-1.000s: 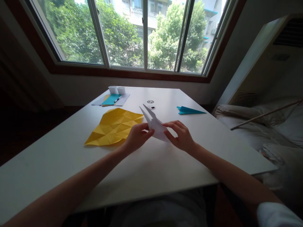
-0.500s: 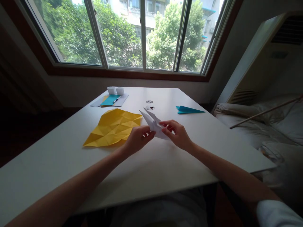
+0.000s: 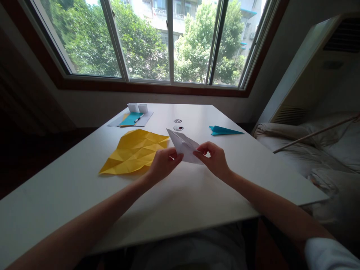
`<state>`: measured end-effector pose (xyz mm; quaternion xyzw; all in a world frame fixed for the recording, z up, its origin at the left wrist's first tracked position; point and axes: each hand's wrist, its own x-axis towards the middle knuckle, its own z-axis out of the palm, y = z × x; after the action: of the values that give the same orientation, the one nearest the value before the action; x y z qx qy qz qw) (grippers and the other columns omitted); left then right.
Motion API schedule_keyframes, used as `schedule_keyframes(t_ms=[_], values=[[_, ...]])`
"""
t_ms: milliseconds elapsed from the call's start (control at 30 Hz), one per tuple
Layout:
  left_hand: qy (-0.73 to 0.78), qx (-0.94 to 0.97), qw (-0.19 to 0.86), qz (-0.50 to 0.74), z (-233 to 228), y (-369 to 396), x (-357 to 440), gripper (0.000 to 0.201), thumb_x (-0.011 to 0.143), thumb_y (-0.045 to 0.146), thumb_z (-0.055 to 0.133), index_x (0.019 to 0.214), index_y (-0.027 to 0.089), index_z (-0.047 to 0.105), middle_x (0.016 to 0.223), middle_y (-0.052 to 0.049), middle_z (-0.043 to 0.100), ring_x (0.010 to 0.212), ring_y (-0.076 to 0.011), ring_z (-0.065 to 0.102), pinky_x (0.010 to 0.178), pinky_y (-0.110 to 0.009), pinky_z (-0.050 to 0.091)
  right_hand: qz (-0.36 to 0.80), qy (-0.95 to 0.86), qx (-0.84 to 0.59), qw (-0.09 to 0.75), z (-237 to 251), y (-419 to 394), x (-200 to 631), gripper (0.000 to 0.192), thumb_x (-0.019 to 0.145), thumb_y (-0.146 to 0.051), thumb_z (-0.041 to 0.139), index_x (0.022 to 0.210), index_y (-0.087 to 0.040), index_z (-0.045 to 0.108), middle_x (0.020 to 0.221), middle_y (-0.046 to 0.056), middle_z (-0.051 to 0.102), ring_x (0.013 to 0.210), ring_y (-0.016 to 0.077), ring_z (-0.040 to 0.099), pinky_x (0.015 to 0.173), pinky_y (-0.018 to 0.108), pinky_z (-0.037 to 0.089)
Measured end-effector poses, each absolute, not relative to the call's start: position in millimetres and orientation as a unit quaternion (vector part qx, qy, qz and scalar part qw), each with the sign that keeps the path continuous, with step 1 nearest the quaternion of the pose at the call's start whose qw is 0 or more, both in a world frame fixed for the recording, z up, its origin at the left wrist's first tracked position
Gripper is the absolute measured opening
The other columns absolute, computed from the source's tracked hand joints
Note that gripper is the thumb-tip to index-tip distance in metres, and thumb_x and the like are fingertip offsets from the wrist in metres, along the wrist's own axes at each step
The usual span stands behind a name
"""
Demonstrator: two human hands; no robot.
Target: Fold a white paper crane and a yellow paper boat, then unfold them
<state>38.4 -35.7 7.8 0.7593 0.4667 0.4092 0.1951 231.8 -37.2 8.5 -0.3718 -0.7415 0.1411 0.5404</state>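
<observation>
Paper (image 3: 184,147) is pinched just above the table (image 3: 197,195) by the left hand (image 3: 163,163) and right hand (image 3: 213,159); it looks light, thin, easily bent; best held by its folded edges, between both grips.

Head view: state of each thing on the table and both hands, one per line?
White folded paper: held above the table, pointed tip away from the person.
Left hand: pinching its left edge.
Right hand: pinching its right edge.
Yellow sheet: unfolded, creased, lying on the table.
Blue paper plane: folded, lying untouched.
Window: shut, as far as shows.
</observation>
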Motion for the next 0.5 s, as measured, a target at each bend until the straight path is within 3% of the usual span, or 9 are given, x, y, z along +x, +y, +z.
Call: schedule_keyframes(t_ms=[200, 367, 500], values=[[0.455, 0.756, 0.229, 0.41, 4, -36, 42, 0.024, 0.074, 0.035, 0.055, 0.065, 0.013, 0.061, 0.058, -0.004, 0.064, 0.055, -0.0154, 0.059, 0.051, -0.022, 0.046, -0.006, -0.813, -0.292, 0.503, 7, -43, 236, 0.01, 0.08, -0.018, 0.055, 0.078, -0.022, 0.065, 0.07, 0.001, 0.055, 0.064, 0.0118, 0.055, 0.056, 0.023, 0.047], [0.44, 0.75, 0.263, 0.418, 3, -34, 41, 0.028, 0.075, 0.038, 0.055, 0.067, 0.013, 0.063, 0.059, -0.005, 0.065, 0.055, -0.0156, 0.061, 0.052, -0.023, 0.047, 0.008, -0.858, -0.224, 0.463, 11, -41, 238, 0.013, 0.082, -0.025, 0.054, 0.09, -0.022, 0.064, 0.083, 0.004, 0.062, 0.078, 0.0142, 0.058, 0.068, 0.027, 0.05], [0.433, 0.748, 0.285, 0.415, 3, -33, 39, 0.031, 0.075, 0.042, 0.056, 0.073, 0.012, 0.064, 0.061, -0.005, 0.064, 0.056, -0.0153, 0.061, 0.052, -0.023, 0.048, 0.019, -0.837, -0.251, 0.485, 17, -32, 248, 0.018, 0.086, -0.024, 0.049, 0.097, -0.02, 0.062, 0.088, 0.006, 0.063, 0.083, 0.0157, 0.059, 0.072, 0.031, 0.051]])
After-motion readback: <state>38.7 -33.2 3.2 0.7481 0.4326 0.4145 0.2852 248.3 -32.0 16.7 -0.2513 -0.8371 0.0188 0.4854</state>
